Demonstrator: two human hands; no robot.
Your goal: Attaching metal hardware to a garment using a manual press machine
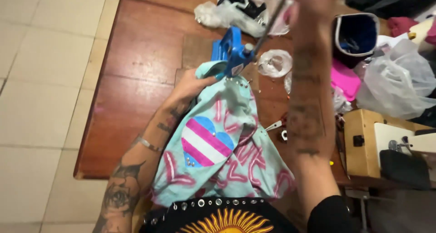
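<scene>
A light blue garment (227, 146) with pink painted lettering and a striped heart patch lies on the wooden table (136, 78), running toward me. Its far edge sits under a blue hand press (231, 51). My left hand (188, 85) holds the garment's edge right beside the press. Raised high, my right hand (309, 3) grips the press's long metal lever (270, 24). Small metal studs dot the cloth near the press.
Clear plastic bags (245, 10) lie behind the press, another small one (274, 62) to its right. A blue-lined container (356, 35), pink item (344, 80), big plastic bag (399, 83) and a sewing machine (390, 142) crowd the right. Tiled floor (41, 101) is at left.
</scene>
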